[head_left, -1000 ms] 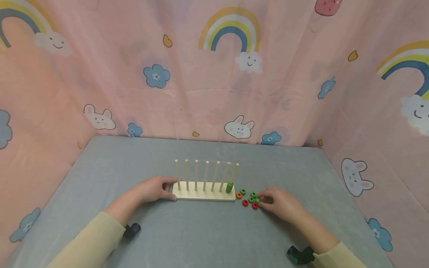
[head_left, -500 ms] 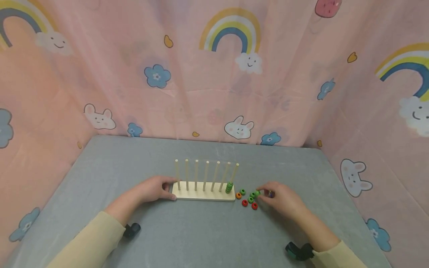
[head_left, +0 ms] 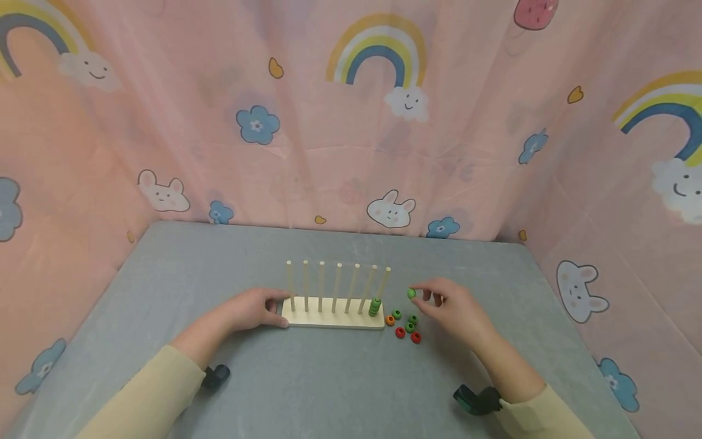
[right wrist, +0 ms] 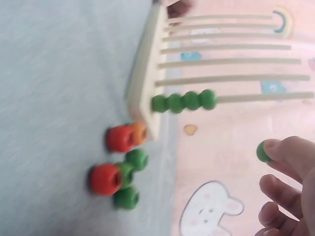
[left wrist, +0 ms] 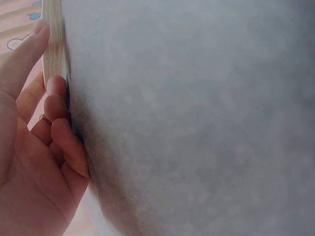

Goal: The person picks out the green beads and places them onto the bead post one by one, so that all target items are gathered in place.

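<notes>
A pale wooden peg board [head_left: 334, 319] with a row of several upright pegs stands on the grey table. Green beads [head_left: 375, 306] are stacked at the bottom of its rightmost peg. My left hand [head_left: 253, 313] grips the board's left end between thumb and fingers, and the left wrist view shows the board's wooden edge [left wrist: 53, 54] in that grasp. Raised above the table to the right of the board, my right hand [head_left: 452, 308] pinches a single green bead [right wrist: 263, 152] between thumb and index finger. The bead is level with the lower part of the pegs in the head view.
Loose beads lie beside the board's right end: an orange bead [head_left: 390, 320], two red beads [right wrist: 105, 179] and several green ones [right wrist: 137, 159]. A pink printed curtain [head_left: 307, 164] surrounds the table [head_left: 329, 384] at the back and sides.
My right hand has taken one green bead from the loose group and lifted it up and slightly left. My left hand stays at the board's end.
</notes>
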`<state>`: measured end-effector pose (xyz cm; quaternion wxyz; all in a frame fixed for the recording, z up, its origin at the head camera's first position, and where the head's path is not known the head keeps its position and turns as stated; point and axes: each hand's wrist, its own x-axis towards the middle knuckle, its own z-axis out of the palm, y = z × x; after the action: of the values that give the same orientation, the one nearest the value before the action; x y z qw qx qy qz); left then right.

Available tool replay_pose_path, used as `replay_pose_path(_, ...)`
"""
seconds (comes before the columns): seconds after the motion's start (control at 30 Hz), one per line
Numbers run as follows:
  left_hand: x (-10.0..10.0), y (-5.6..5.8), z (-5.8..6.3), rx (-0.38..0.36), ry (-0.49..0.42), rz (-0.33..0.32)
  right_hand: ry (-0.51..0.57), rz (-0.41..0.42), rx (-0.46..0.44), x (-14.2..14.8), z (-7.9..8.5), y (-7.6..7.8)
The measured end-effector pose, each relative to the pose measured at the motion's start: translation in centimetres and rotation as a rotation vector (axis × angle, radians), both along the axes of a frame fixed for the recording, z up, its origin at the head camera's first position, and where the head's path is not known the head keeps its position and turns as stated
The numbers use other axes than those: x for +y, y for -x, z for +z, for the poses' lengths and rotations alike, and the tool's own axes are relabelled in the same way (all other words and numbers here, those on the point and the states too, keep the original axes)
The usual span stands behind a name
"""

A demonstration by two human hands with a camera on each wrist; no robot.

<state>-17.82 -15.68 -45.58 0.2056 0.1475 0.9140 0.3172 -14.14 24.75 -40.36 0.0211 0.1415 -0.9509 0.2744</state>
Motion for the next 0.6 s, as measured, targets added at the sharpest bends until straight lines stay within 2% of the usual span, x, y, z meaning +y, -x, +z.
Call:
replay_pose_path(0.33,0.0,0.0,0.0,-0.008,0.0,0.011,0.139,0.019,0.117,-2.2,2.4,1.0)
replay_pose_path(0.6,0.1,0.0,0.1,-0.022,0.001,0.016,0.159,0.021,0.144,-3.1,3.5,1.2)
